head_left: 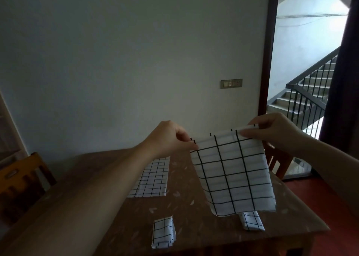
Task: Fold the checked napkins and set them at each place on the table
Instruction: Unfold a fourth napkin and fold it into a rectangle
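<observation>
A white napkin with a black check (231, 170) hangs in the air above the brown table (194, 234), folded over along its top edge. My left hand (169, 139) pinches its top left corner and my right hand (275, 129) pinches its top right corner. On the table lie two small folded napkins: one near the front middle (163, 232), the other (251, 221) partly hidden under the hanging cloth. A flat unfolded checked napkin (153, 178) lies further back, partly covered by my left forearm.
A wooden chair (23, 185) stands at the table's left side, another chair (277, 162) at the far right corner. A grey wall with a socket plate (231, 83) is behind. An open doorway at right shows a staircase (307, 92).
</observation>
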A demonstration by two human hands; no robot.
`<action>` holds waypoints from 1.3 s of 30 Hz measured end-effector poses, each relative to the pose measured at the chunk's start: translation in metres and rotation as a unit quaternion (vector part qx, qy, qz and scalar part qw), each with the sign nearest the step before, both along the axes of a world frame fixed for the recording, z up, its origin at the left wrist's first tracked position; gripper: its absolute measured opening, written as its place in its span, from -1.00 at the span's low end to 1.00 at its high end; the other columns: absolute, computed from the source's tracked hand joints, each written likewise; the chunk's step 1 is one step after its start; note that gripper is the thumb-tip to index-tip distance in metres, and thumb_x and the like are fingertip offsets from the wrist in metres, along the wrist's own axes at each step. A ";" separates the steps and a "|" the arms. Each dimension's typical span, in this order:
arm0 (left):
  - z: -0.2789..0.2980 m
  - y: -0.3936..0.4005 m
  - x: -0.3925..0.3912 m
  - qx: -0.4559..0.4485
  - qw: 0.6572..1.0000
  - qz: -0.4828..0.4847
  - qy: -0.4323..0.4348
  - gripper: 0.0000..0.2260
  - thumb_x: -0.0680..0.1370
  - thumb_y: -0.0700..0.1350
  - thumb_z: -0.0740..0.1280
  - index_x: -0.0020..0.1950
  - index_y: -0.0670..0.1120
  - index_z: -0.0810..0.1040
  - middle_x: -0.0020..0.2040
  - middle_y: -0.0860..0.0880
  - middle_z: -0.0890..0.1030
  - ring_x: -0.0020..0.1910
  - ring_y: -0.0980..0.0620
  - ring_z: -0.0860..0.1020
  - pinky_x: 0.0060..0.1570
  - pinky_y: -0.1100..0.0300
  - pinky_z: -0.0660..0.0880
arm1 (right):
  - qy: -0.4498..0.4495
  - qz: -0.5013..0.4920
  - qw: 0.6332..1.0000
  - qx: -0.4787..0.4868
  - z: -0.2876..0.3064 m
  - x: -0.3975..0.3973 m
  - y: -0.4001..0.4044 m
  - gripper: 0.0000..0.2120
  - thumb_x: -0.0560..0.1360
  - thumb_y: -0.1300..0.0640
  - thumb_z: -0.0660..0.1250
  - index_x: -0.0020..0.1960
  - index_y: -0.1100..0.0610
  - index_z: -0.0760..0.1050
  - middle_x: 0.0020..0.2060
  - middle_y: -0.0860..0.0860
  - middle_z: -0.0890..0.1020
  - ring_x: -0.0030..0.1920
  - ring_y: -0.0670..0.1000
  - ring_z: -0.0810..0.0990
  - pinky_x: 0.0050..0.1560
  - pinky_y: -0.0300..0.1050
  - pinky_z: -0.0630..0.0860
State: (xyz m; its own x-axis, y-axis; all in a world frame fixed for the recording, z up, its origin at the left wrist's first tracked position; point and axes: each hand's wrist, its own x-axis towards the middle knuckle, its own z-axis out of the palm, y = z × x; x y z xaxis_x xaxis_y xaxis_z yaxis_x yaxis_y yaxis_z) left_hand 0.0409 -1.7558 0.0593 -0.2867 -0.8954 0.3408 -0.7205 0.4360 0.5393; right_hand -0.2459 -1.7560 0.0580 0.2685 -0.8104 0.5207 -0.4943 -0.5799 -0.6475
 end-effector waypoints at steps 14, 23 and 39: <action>-0.009 -0.002 -0.003 -0.004 0.985 -0.009 0.174 -0.79 0.35 -0.02 0.58 -0.12 0.01 0.61 -0.35 0.06 0.62 -0.36 0.20 0.56 -0.28 0.37 0.50 | -0.012 0.021 0.999 0.034 0.001 -0.008 0.005 -0.69 0.36 -0.08 0.39 -0.17 0.18 0.66 -0.25 0.10 0.70 -0.22 0.05 0.69 -0.13 -0.14 0.60; -0.016 -0.001 -0.006 0.083 0.952 -0.030 0.294 -0.93 0.43 -0.09 0.51 -0.18 -0.07 0.69 -0.17 -0.14 0.69 -0.10 -0.16 0.67 0.09 -0.11 0.60 | -0.018 0.019 0.999 0.037 0.000 -0.012 0.007 -0.74 0.37 -0.05 0.37 -0.21 0.16 0.66 -0.29 0.05 0.70 -0.27 -0.05 0.67 -0.27 -0.35 0.54; -0.022 0.010 -0.033 0.046 0.918 -0.064 0.388 -0.89 0.54 -0.19 0.39 -0.15 -0.05 0.67 -0.26 0.03 0.69 -0.25 0.11 0.63 -0.22 0.24 0.55 | 0.218 -0.010 0.968 -0.121 0.010 0.087 0.008 -0.66 0.62 -0.10 0.12 -0.15 0.04 0.54 -0.41 -0.06 0.52 -0.41 -0.09 0.50 -0.31 -0.19 0.46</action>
State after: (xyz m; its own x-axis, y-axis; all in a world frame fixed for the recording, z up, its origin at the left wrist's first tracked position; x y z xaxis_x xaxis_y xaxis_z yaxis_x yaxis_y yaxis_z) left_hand 0.0076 -1.7453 0.0374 -0.0948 -0.9069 0.4106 -0.0504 0.4163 0.9078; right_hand -0.1589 -1.7481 0.0684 0.4905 -0.6861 0.5373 -0.7027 -0.6760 -0.2217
